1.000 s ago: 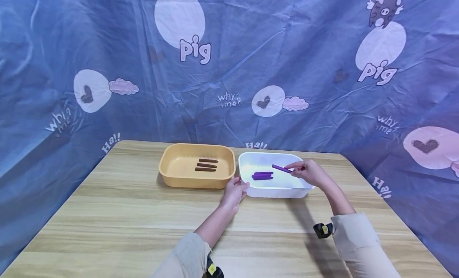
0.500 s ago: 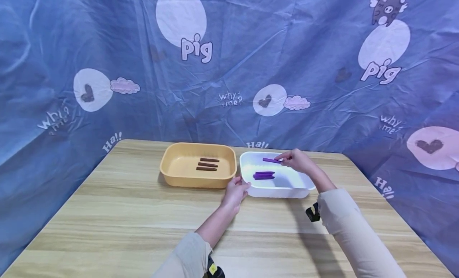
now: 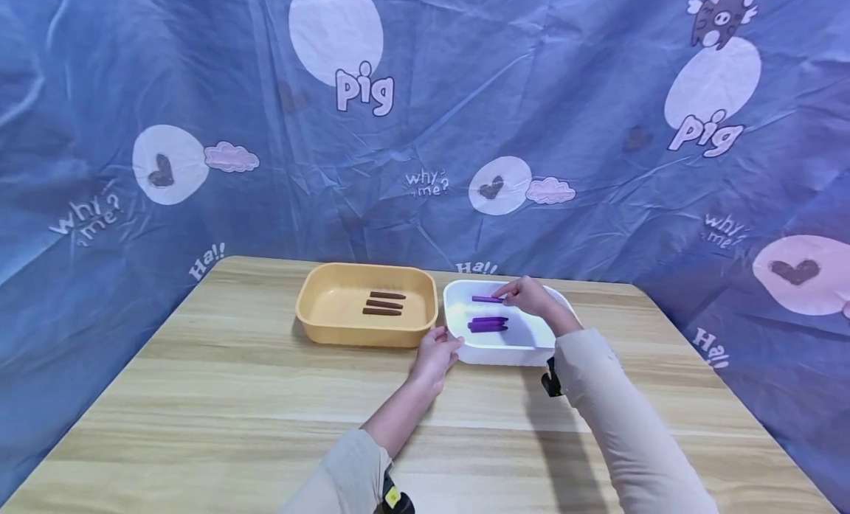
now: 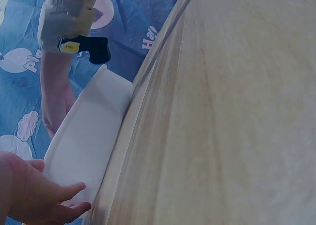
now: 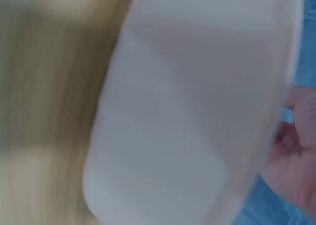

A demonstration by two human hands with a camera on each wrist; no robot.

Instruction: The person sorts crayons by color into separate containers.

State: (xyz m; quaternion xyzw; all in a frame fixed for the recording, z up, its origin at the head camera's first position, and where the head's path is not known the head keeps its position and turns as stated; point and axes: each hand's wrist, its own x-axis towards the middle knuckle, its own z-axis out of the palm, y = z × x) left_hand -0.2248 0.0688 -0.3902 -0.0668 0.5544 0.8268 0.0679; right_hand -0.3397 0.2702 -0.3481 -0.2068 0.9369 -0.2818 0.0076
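Observation:
My right hand (image 3: 531, 297) pinches a purple crayon (image 3: 487, 299) by its right end, over the back part of the white bin (image 3: 508, 356). Below it, a small group of purple crayons (image 3: 488, 324) lies side by side on the bin's floor. My left hand (image 3: 434, 359) rests against the bin's front left corner; in the left wrist view its fingers (image 4: 74, 189) lie fairly straight along the outer wall. In the right wrist view, the bin wall (image 5: 177, 111) hides the crayon, and only part of the hand (image 5: 296, 156) shows beyond the rim.
Close to the left of the white bin stands a yellow bin (image 3: 365, 338) with three brown crayons (image 3: 384, 304) in a row. Both bins are near the back edge of the wooden table (image 3: 232, 396). A blue printed cloth (image 3: 265, 79) hangs behind and at the sides.
My right hand has moved left and toward the back of the white bin with the purple crayon, which now lies level in its pinch. The left hand has stayed at the corner.

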